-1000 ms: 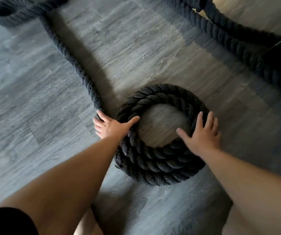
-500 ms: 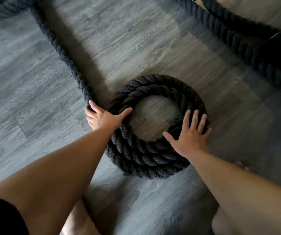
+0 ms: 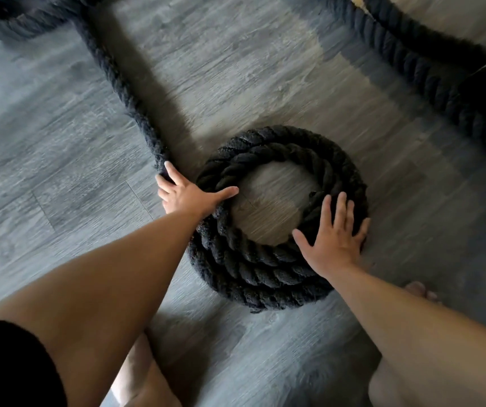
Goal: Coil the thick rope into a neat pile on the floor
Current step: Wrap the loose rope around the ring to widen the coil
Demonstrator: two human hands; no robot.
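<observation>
A thick black twisted rope lies in a round coil [image 3: 253,274] of a few stacked turns on the grey wood floor. From the coil's left side a loose length of the rope [image 3: 118,92] runs up and left to a loop at the top left corner. My left hand [image 3: 189,195] grips that strand where it joins the coil, thumb laid across the coil's top. My right hand [image 3: 334,236] rests flat, fingers spread, on the coil's right side.
Another run of the same rope [image 3: 429,83] crosses the top right corner diagonally. The grey plank floor [image 3: 59,177] stretches left of the coil. My bare knees and a foot [image 3: 421,289] sit near the coil's lower edge.
My right hand has slid from the inner lower rim outward onto the coil's right side. My left hand keeps its hold on the strand. The camera has shifted slightly.
</observation>
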